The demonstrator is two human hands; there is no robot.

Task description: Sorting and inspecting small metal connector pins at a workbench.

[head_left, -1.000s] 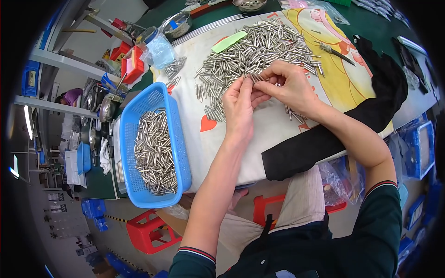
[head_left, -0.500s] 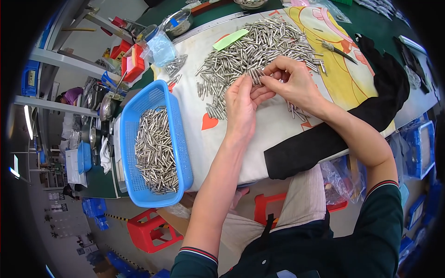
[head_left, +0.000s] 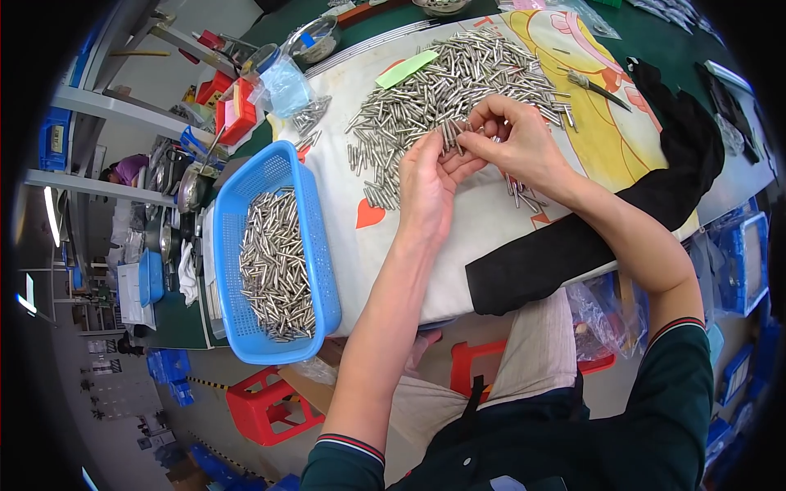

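A big heap of small silver metal pins (head_left: 442, 90) lies on a white printed cloth (head_left: 491, 221) over the table. My left hand (head_left: 426, 184) and my right hand (head_left: 516, 139) meet at the heap's near edge. Both pinch a small bunch of pins (head_left: 453, 133) held upright between the fingertips. A few loose pins (head_left: 520, 192) lie just below my right wrist. To the left a blue plastic basket (head_left: 315, 237) holds a thick layer of the same pins.
A black cloth (head_left: 647, 196) drapes over the table's near right edge. A green slip (head_left: 407, 69) and a metal tool (head_left: 598, 86) lie by the heap. Clear bags, red boxes and a metal bowl (head_left: 311, 39) crowd the far left. Red stools (head_left: 270, 405) stand on the floor.
Both hands stay together at the heap's edge, the fingers shifting slightly as they work the bunch of pins. Nothing else has moved.
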